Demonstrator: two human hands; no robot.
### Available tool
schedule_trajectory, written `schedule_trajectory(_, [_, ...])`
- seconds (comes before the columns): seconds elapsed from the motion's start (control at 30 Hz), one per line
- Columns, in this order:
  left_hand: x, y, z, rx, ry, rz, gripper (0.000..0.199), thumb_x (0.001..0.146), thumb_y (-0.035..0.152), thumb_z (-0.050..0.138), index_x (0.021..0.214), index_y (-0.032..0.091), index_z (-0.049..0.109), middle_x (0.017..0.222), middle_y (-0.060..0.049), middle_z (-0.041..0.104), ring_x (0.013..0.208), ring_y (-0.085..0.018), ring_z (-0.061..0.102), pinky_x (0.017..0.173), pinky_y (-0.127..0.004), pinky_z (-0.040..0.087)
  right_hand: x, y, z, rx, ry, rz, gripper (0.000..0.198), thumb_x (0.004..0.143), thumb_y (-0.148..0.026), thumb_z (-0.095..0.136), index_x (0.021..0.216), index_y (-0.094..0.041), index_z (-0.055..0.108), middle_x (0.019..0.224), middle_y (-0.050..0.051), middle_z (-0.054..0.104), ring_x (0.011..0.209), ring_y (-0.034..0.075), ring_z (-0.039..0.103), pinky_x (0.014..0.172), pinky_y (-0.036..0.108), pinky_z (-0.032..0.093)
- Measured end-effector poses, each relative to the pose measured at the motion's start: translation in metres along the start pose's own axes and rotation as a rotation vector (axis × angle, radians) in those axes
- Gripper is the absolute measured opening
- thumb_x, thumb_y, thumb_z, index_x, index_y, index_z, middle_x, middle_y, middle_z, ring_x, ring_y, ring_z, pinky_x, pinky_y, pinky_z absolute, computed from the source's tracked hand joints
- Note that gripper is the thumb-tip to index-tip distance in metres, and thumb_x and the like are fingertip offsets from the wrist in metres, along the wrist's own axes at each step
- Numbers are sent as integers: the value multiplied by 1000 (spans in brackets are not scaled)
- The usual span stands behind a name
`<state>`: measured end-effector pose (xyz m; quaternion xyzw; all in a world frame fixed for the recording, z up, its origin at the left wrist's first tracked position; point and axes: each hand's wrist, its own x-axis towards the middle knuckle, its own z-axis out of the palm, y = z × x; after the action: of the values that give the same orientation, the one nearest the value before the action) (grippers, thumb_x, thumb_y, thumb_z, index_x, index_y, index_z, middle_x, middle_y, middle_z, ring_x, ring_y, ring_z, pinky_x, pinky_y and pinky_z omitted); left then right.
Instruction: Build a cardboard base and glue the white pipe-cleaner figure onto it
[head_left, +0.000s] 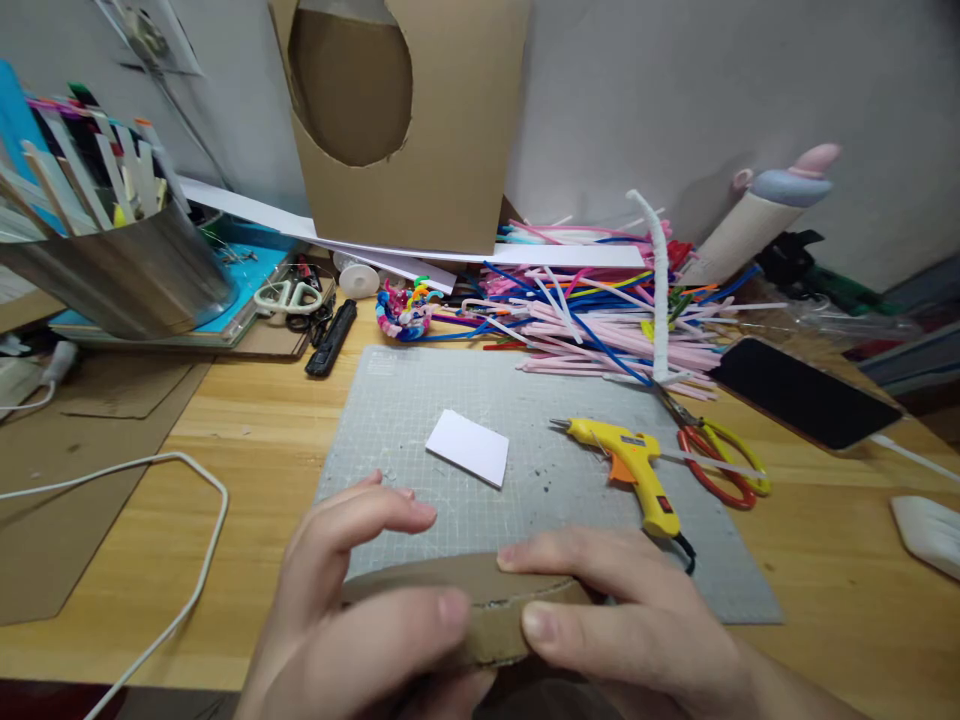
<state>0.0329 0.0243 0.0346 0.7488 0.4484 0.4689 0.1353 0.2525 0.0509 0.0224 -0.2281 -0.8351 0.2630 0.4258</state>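
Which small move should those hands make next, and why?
Perhaps the right hand should press along the rough seam of the cardboard piece: it grips the cardboard right there, the seam looks uneven, and the left hand touches the piece too.

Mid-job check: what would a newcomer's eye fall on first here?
Most likely the yellow hot glue gun on the right of the grey cutting mat, then the colourful pipe cleaner heap behind it. At the back stands a cardboard panel with a large round hole; nearest the camera, the left hand and right hand hold a cardboard piece.
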Motion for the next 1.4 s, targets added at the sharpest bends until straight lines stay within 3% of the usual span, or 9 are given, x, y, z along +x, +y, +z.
schedule_trajectory(0.13, [-5,-5,4,54,38,50,27,74,13,65,82,40,65,113,5,48,115,-21,48,106,-48,39,0,0,-2,-7,-8,12,28,94,-27,48,121,-27,58,108,8,67,88,14,67,74,23,52])
schedule_trajectory(0.37, [0,-8,-8,158,-97,122,26,77,20,67,90,42,67,106,5,58,114,-19,51,105,-39,43,-2,-1,-4,-31,-32,28,27,93,-30,50,119,-29,59,107,8,68,87,15,67,75,25,53])
schedule_trajectory(0.67, [-2,-6,-7,102,-134,39,31,73,11,66,88,39,67,108,4,60,112,-19,56,97,-33,48,1,-1,-2,-24,-19,21,30,92,-28,52,121,-29,58,107,8,69,86,15,68,74,23,53])
schedule_trajectory(0.73, [-4,-5,-5,4,-84,36,36,74,9,62,97,36,62,114,2,57,112,-20,56,97,-37,48,-1,-2,-2,-33,-29,22,30,92,-30,52,121,-30,58,108,8,69,86,15,68,75,24,53])
schedule_trajectory(0.83, [-3,-2,-4,-69,-51,-83,40,76,20,66,112,29,53,117,-4,54,110,-21,56,88,-33,52,-3,-1,0,-73,-12,27,33,89,-30,58,122,-32,56,106,7,69,87,15,69,77,25,53])
schedule_trajectory(0.9, [1,0,-5,-18,-124,-135,34,73,30,72,103,27,56,111,-4,56,104,-20,58,81,-27,52,-4,-1,2,-103,1,25,33,88,-29,60,120,-32,57,104,6,70,87,15,69,76,24,53])
schedule_trajectory(1.0, [8,1,-9,4,-211,-100,23,71,32,75,85,27,58,100,0,59,95,-16,60,77,-23,50,-4,-2,4,-122,22,12,24,90,-30,57,114,-30,60,102,5,70,85,14,68,74,22,53])
schedule_trajectory(1.23, [10,-2,-10,-34,-254,-43,30,68,25,78,89,27,56,90,4,61,88,-13,61,91,-23,45,-6,-2,1,-133,-6,16,22,93,-27,51,114,-28,59,103,6,69,88,14,67,77,24,53])
schedule_trajectory(1.4, [11,-2,-11,-2,-260,-31,33,65,27,80,88,28,57,87,6,62,84,-13,63,98,-27,42,-3,2,-8,-90,-141,-46,46,84,-46,60,126,-29,52,113,9,65,93,17,67,76,24,52])
